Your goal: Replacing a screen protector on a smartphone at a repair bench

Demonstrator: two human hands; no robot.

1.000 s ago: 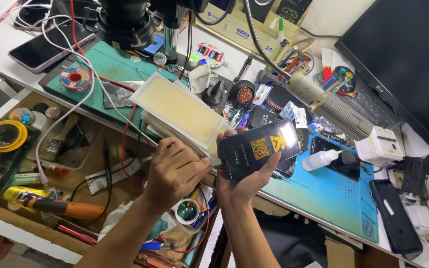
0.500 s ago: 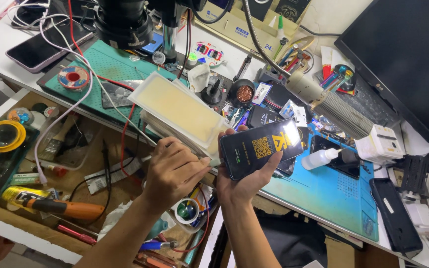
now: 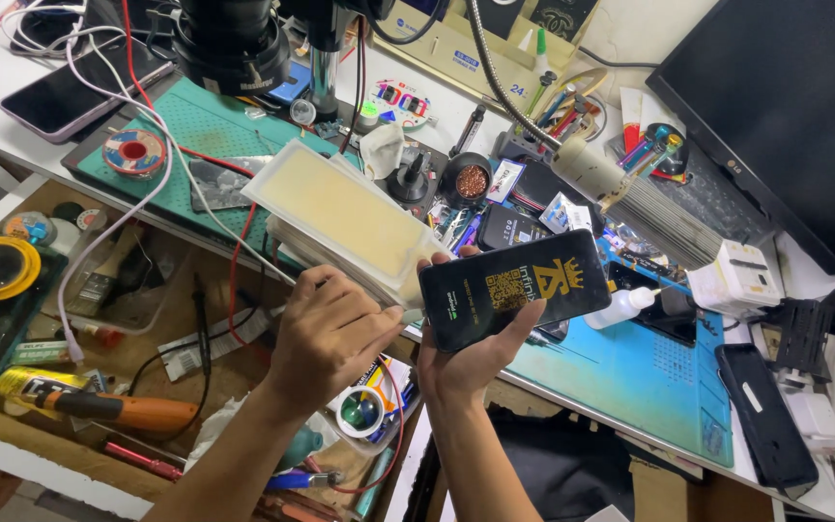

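Black phone (image 3: pixel 514 288) — one — gripped in right hand (image 3: pixel 471 353); left hand (image 3: pixel 326 333) curled loosely beside one cream pad (image 3: pixel 345 220), grasp unclear.

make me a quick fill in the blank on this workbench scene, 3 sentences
1. The right hand holds a black ____ whose screen is lit.
2. The left hand grips a stack of flat pale ____ trays.
3. The work mat under the white squeeze bottle is ____ in colour.

Missing words: phone; yellow; blue
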